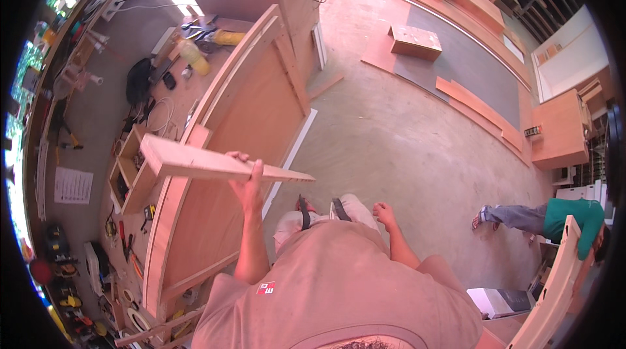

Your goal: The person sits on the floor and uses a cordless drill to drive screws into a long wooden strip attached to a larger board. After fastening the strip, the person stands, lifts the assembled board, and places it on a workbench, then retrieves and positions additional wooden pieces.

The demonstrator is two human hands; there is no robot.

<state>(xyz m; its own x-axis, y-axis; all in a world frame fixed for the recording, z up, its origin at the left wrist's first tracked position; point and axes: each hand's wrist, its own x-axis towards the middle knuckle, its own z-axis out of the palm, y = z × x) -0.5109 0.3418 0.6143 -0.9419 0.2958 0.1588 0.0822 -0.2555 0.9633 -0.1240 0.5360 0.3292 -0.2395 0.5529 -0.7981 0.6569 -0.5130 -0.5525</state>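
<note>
Well, the biggest thing close by is the large reddish-brown plywood panel edged with pale timber strips (254, 114), and everything else can be placed from it. Right of the panel, well apart across the floor, lie wide grey and reddish-brown flat sheets (479, 98). Farther right of the panel, near the picture's rim, is a person in a green top and grey trousers (564, 215).

The long, straight, pale wooden plank (208, 164) crosses above the panel, its thick-looking end over the panel's left edge and its narrow-looking end out beyond the right side. Whether it touches the panel I cannot tell. Left of the panel sits an open pale wooden box with compartments (138, 194).

The left hand (248, 187), over the panel, grasps the plank, fingers wrapped about it and thumb against its near face. The right hand (385, 213), right of the panel, hangs free, its fingers loosely bent with nothing visible in them.

Left of the panel lie a yellowish plastic bottle (193, 57) and, smaller, a yellow-and-black tape measure (149, 212).

To handle the plank well, I'd judge, grip near its balance point, steady the narrow-looking end with the right hand, and keep the other end clear of the box.
</note>
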